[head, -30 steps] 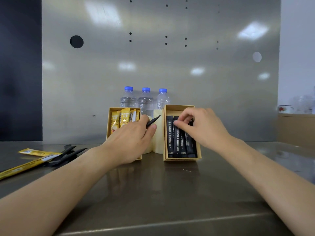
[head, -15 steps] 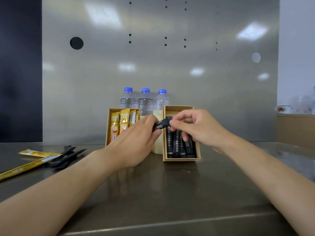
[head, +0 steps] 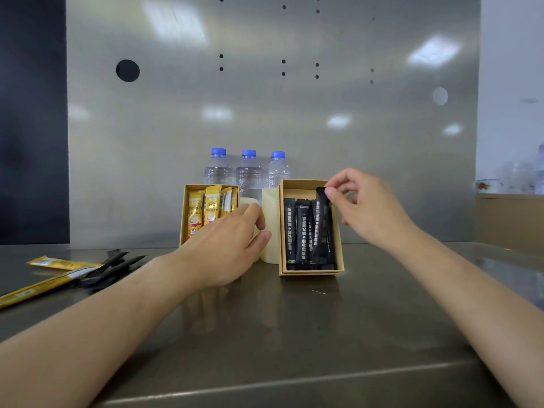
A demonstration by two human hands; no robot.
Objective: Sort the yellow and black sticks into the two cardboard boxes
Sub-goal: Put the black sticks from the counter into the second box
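Two cardboard boxes lean upright at the back of the steel table. The left box holds several yellow sticks. The right box holds several black sticks. My right hand pinches the top end of one black stick, whose lower part stands inside the right box. My left hand hovers in front of the left box with relaxed, loosely curled fingers and holds nothing. Loose yellow sticks and black sticks lie on the table at the far left.
Three water bottles with blue caps stand behind the boxes against the metal wall. Two cream cylinders stand between the boxes. A cardboard carton sits at the far right, with a patterned mug on it.
The black stick passed from my left hand to my right hand, which carried it right and stood it in the right box. My left hand dropped lower, now without a stick.
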